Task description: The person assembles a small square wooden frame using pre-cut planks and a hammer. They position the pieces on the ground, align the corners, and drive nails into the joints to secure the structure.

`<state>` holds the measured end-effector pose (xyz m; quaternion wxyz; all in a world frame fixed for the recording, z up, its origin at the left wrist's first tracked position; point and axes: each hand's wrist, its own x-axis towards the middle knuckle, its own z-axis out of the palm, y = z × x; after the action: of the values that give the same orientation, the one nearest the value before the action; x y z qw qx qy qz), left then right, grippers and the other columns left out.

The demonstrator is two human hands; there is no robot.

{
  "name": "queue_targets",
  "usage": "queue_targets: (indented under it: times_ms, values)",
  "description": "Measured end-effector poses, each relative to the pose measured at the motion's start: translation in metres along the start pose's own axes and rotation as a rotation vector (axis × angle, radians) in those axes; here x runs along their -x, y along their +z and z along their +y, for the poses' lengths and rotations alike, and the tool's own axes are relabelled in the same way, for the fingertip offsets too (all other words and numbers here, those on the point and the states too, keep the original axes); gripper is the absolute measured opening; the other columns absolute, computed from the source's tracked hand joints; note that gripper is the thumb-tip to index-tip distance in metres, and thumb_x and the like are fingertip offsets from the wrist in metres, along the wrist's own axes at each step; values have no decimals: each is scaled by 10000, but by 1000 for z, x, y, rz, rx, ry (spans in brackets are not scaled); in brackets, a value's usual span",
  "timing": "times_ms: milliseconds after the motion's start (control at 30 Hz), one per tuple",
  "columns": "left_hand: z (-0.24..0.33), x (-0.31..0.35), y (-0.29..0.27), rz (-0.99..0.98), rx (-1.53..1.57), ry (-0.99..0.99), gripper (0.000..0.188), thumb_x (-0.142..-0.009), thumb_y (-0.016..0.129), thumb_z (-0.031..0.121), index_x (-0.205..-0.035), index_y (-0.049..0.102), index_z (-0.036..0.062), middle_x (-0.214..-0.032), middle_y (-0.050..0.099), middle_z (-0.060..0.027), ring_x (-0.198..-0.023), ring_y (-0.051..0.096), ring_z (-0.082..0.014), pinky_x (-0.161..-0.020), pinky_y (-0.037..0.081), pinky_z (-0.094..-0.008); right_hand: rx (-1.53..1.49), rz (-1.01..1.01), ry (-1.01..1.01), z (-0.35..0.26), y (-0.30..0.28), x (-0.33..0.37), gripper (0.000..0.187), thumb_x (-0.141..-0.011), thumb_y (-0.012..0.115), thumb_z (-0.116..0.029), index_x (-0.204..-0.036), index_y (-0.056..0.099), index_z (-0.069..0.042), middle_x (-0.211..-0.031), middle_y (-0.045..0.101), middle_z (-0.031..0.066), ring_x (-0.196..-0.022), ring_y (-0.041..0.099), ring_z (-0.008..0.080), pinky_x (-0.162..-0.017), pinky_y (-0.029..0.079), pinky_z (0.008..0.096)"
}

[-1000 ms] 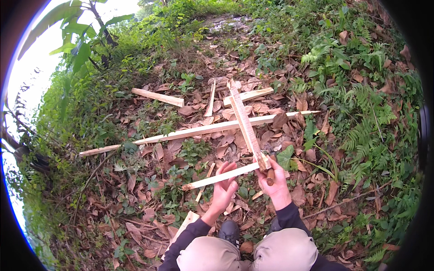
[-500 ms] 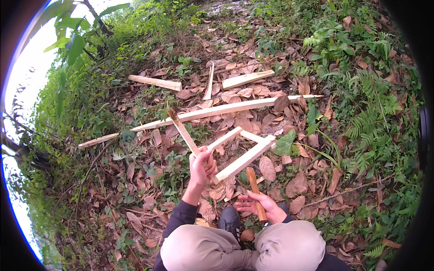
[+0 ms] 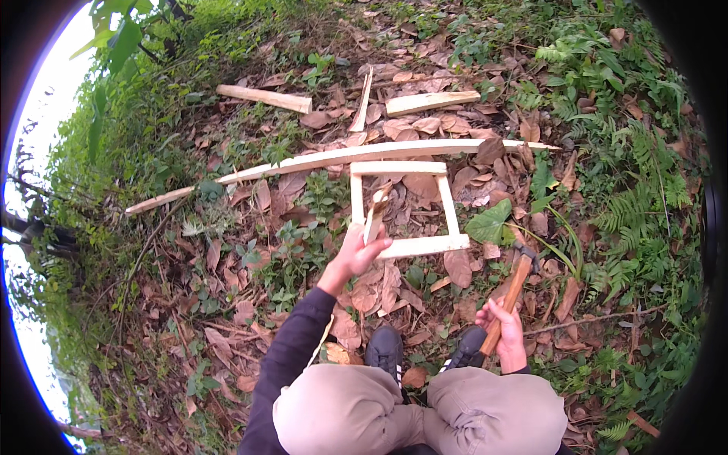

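My left hand (image 3: 355, 256) is closed at the near left corner of a four-sided frame of pale wooden strips (image 3: 425, 246). From its grip a short wooden stick (image 3: 374, 216) with a rough brown end juts up toward me; whether it is joined to the frame is hidden by the hand. To the right, my right hand (image 3: 503, 321) wraps round the wooden handle of a hammer (image 3: 516, 287), whose dark metal head points away from me. The hammer is apart from the frame.
Beyond the frame a long pale wooden strip (image 3: 326, 159) lies across the leaf litter. Farther off are a left wood piece (image 3: 265, 98), a thin split sliver (image 3: 364, 102) and a right wood piece (image 3: 432, 102). Ferns (image 3: 626, 212) grow at right; my shoes (image 3: 384, 353) are below.
The frame has turned and shifted up and right, now showing its four-sided outline. My right hand has moved right, raising and turning the hammer so its head shows.
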<state>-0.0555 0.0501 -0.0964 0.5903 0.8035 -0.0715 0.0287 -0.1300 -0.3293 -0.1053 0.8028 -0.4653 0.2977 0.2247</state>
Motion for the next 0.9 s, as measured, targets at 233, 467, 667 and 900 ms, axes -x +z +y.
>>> queue_targets:
  times_ms: [233, 467, 667, 900]
  values:
    - [-97, 52, -75, -81, -610, -190, 345, -839, 746, 290, -977, 594, 12, -786, 642, -121, -773, 663, -279, -716, 529, -390, -102, 32, -60, -5, -9, -7, 185, -924, 682, -74, -944, 508, -133, -881, 654, 75, -787, 702, 237, -703, 608, 392]
    - [-135, 126, -31, -5, -873, -354, 376, -793, 749, 252, -1021, 536, 42, -832, 636, -137, -813, 646, -346, -706, 509, -472, 112, 49, 72, 15, -16, -19, 267, -921, 727, -154, -959, 466, -110, -828, 655, 115, -601, 649, 179, -471, 501, 297]
    - [-123, 125, -31, -119, -1129, -391, 328, -806, 700, 237, -1002, 532, 35, -883, 678, -150, -843, 677, -359, -728, 518, -498, 519, 41, 44, 10, 5, -18, 364, -1007, 605, -370, -896, 491, -43, -671, 581, 70, -403, 530, 120, -338, 404, 267]
    - [6, 125, -88, -190, -588, -821, 309, -925, 650, 244, -950, 688, -62, -735, 705, -186, -733, 725, -293, -653, 539, -379, 749, -55, -41, 24, 9, -9, 348, -1004, 603, -376, -1008, 605, -28, -613, 563, 21, -395, 535, 97, -331, 408, 267]
